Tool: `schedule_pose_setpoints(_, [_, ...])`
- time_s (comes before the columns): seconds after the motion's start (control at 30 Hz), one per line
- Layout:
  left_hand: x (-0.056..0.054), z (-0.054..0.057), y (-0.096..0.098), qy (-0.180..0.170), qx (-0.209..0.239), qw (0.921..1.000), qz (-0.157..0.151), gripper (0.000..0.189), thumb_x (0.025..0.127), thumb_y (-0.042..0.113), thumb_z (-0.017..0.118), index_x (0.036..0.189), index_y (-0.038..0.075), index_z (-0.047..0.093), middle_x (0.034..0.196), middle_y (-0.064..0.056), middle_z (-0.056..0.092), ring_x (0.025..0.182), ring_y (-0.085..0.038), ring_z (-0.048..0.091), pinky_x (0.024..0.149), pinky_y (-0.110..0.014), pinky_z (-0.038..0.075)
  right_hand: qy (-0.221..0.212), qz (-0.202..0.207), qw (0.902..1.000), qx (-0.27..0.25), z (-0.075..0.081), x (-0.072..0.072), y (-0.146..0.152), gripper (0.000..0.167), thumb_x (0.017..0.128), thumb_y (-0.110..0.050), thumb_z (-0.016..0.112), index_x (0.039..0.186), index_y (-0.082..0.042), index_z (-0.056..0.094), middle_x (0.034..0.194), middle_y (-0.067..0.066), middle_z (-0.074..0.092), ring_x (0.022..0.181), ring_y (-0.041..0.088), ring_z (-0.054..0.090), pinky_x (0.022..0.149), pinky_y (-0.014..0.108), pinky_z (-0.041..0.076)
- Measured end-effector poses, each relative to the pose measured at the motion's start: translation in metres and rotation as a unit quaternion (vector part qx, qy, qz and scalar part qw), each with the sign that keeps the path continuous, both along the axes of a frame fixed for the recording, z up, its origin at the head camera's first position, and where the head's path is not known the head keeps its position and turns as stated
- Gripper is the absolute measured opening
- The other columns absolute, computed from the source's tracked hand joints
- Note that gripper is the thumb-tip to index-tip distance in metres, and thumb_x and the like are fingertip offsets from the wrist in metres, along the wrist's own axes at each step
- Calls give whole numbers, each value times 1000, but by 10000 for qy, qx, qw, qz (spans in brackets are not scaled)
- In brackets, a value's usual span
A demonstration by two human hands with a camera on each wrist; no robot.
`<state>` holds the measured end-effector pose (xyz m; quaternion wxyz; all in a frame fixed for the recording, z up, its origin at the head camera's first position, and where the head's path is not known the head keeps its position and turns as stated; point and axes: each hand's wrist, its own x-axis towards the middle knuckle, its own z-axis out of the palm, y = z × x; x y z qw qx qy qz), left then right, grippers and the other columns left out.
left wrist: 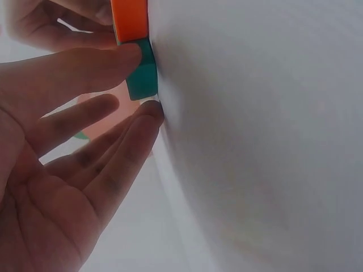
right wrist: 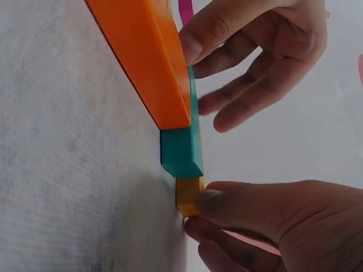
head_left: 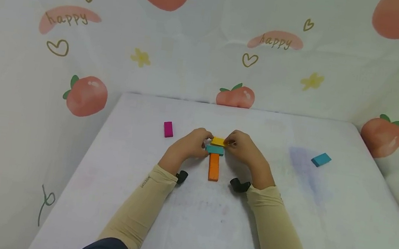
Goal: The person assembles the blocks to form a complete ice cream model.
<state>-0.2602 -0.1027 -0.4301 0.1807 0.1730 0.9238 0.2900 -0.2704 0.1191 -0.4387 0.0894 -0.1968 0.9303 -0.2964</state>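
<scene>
On the white table, an orange block (head_left: 214,168) lies lengthwise, its far end against a teal block (head_left: 214,150) set crosswise. Just beyond is a yellow block (head_left: 218,142), also crosswise. My left hand (head_left: 194,142) is at the left ends of the crosswise blocks. Its thumb touches the teal block (left wrist: 143,76) in the left wrist view, and its other fingers extend past that block's end. My right hand (head_left: 243,146) pinches the right end of the yellow block (right wrist: 187,195) between thumb and fingers.
A magenta block (head_left: 168,129) lies to the left of my left hand. Farther right is a blue block (head_left: 321,159), near a faint purple stain (head_left: 304,170) on the tabletop. A printed cloth backdrop (head_left: 201,46) rises behind the table's far edge.
</scene>
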Motion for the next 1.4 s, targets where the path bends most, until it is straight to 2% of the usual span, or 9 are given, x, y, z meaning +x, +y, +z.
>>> schedule_pose_setpoints(0.17, [1, -1, -1, 156, 32, 9998, -88, 55, 94, 12, 79, 146, 7, 61, 135, -9, 59, 108, -22, 62, 98, -34, 59, 0, 81, 9999, -133, 1, 2, -2, 19, 101, -5, 67, 113, 4, 78, 119, 18, 70, 111, 33, 67, 102, 49, 58])
schedule_pose_setpoints(0.37, [2, -3, -1, 170, 129, 9997, -91, 51, 96, 10, 77, 144, 3, 62, 143, -10, 61, 111, -23, 64, 105, -39, 58, 1, 148, 9996, -251, -4, 2, -4, 17, 100, -9, 69, 110, 3, 78, 117, 16, 71, 108, 31, 67, 100, 48, 59])
schedule_pose_setpoints(0.73, [4, -4, -2, 61, 102, 9999, -123, 44, 96, 9, 76, 137, 1, 67, 135, -13, 65, 111, -24, 62, 109, -41, 55, -48, 248, 9993, -260, -5, 4, -7, 17, 99, -12, 73, 108, 1, 79, 117, 14, 72, 109, 29, 65, 100, 46, 57])
schedule_pose_setpoints(1.1, [6, -1, 1, 216, 107, 9997, -89, 41, 96, 10, 76, 135, -2, 67, 130, -13, 65, 113, -25, 61, 110, -41, 54, -91, 279, 9994, -162, -1, 5, -7, 20, 98, -13, 75, 112, 1, 79, 121, 15, 71, 109, 29, 64, 100, 46, 57])
schedule_pose_setpoints(1.4, [4, -6, 0, 276, 134, 9995, -38, 39, 94, 9, 78, 130, -3, 69, 122, -12, 67, 104, -22, 62, 103, -38, 57, -62, 275, 9995, -127, -2, 6, -9, 22, 98, -14, 75, 115, 1, 78, 121, 15, 71, 107, 28, 68, 98, 45, 60])
